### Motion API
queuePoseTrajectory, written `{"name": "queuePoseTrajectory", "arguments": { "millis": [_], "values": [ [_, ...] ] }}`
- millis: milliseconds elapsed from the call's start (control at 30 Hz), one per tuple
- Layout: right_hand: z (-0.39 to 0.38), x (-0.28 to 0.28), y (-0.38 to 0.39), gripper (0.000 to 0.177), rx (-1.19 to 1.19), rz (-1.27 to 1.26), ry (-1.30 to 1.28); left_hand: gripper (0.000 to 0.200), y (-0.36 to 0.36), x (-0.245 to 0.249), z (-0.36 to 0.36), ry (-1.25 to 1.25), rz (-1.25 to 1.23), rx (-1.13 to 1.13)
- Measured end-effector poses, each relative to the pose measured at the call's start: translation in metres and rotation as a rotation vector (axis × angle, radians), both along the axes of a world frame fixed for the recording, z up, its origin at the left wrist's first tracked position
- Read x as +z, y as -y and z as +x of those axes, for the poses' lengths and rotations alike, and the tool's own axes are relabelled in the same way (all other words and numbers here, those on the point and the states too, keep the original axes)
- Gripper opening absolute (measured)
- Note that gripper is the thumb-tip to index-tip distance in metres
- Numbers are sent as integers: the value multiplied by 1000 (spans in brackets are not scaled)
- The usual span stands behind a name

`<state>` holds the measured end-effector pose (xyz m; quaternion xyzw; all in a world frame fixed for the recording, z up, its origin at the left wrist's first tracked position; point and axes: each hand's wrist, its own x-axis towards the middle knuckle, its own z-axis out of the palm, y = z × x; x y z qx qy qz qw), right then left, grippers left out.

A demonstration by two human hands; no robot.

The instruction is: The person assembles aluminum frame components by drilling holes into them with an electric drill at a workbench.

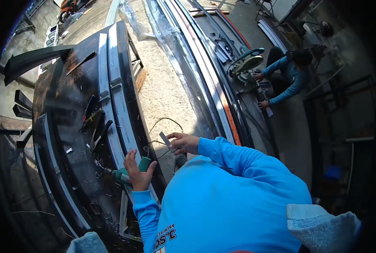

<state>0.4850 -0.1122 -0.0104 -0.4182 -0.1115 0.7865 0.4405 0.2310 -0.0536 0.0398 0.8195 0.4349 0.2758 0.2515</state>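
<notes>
My right hand [185, 143] pinches a short flat grey metal piece [164, 138] between thumb and fingers, above the table's near edge. A green power drill [121, 176] lies on the dark table with its bit end to the left. Over its body is my left hand [139, 172], fingers stretched and thumb apart; whether the palm touches the drill is hidden. Beneath and beyond that hand run long white-and-silver metal profiles [121, 113] with printed film. Left of them lie black-handled pliers [99, 137] and a yellow-handled tool [91, 120].
A co-worker [295, 78] crouches at the right by a miter saw [248, 65]. Long metal bars [205, 76] lie on the floor between us. A cable [166, 119] loops beside the table. Dark angled frames [36, 61] stick out at the left.
</notes>
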Motion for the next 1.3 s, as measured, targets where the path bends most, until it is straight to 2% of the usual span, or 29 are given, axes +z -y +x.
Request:
{"name": "queuePoseTrajectory", "arguments": {
  "millis": [67, 100, 167, 233, 333, 400, 500, 667, 700, 733, 767, 800, 833, 933, 1067, 1133, 1233, 1300],
  "values": [
    [19, -28, 10, 39, -87, -77, 158, 70, -7, -28, -22, -104, 82, 111],
    [29, -41, 17, 37, -142, -131, 209, 70, -9, -39, -32, -102, 77, 36],
    [47, -81, 33, 37, -256, -234, 368, 61, -14, -58, -51, -240, 104, 167],
    [66, -120, 50, 40, -332, -352, 472, 58, -13, -74, -59, -320, 119, 128],
    [78, -121, 77, 42, -408, -556, 596, 51, -14, -77, -66, -392, 170, 86],
    [82, -142, 93, 48, -460, -656, 721, 46, -15, -81, -66, -411, 156, 62],
    [95, -161, 129, 58, -343, -639, 725, 42, -14, -85, -62, -431, 176, 82],
    [98, -187, 176, 53, -137, -762, 863, 37, -13, -84, -58, -426, 157, 100],
    [96, -197, 179, 44, -100, -816, 919, 35, -11, -83, -56, -418, 153, 96],
    [95, -192, 175, 34, 0, -801, 911, 34, -11, -81, -55, -422, 151, 123],
    [93, -204, 174, 47, -24, -785, 945, 33, -11, -77, -52, -415, 150, 143],
    [90, -220, 171, 51, -164, -675, 735, 32, -10, -74, -50, -431, 123, 165],
    [84, -195, 152, 50, -103, -627, 764, 31, -12, -74, -51, -407, 88, 181],
    [58, -168, 103, 48, -155, -442, 534, 32, -12, -77, -54, -367, 124, 207],
    [20, -122, 41, 47, 28, -253, 357, 31, -11, -79, -56, -330, 118, 241],
    [-18, -71, 17, 49, 119, 40, 252, 31, -10, -78, -57, -320, 100, 245],
    [-57, -30, 0, 56, 258, 222, 158, 32, -9, -80, -57, -286, 137, 255],
    [-89, -15, -5, 62, 360, 324, 218, 32, -10, -82, -58, -284, 140, 272]
  ]
}}
